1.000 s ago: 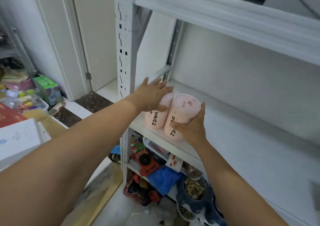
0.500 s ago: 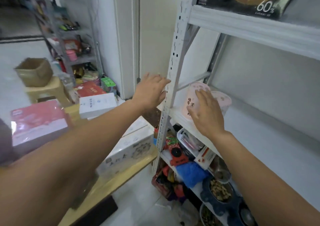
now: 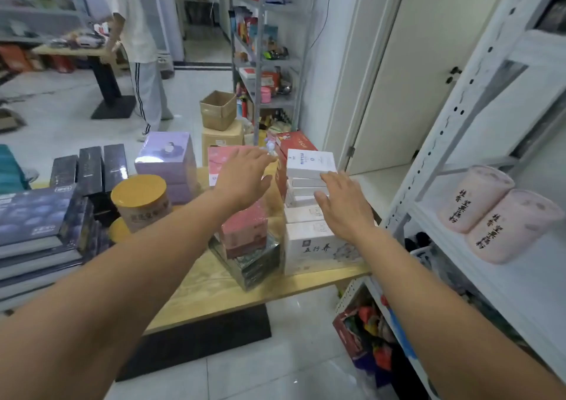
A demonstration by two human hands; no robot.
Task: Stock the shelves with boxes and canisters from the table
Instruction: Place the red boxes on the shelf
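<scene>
Head camera looks down over both bare forearms toward a wooden surface [image 3: 214,283] crowded with stock. The left hand [image 3: 245,179] hangs open above a pink box [image 3: 245,231], fingers straight and slightly spread, gripping nothing. The right hand [image 3: 343,206] is also open, its fingers [image 3: 329,177] reaching the side of a stack of small white boxes [image 3: 309,167]; whether they touch it cannot be told. The top box of that stack carries small blue print too fine to read. Below the right hand sits a larger white box [image 3: 312,246] with the characters 五行养 on its front.

Farther left on the surface stand a yellow-lidded canister [image 3: 141,200] with a blurred label, a purple box [image 3: 167,157], upright black boxes [image 3: 88,167] and a pile of dark blue boxes [image 3: 33,216]. A red box [image 3: 298,144] rises behind the white stack.

To the right, the white metal shelf unit [image 3: 459,99] holds two pink canisters [image 3: 476,197] side by side and touching, near the front left corner of a shelf; their vertical black writing seems to read 桂香坚果藕粉.

Beyond the surface, a cardboard box [image 3: 218,108] sits open, and another person [image 3: 131,32] stands at a far table.
</scene>
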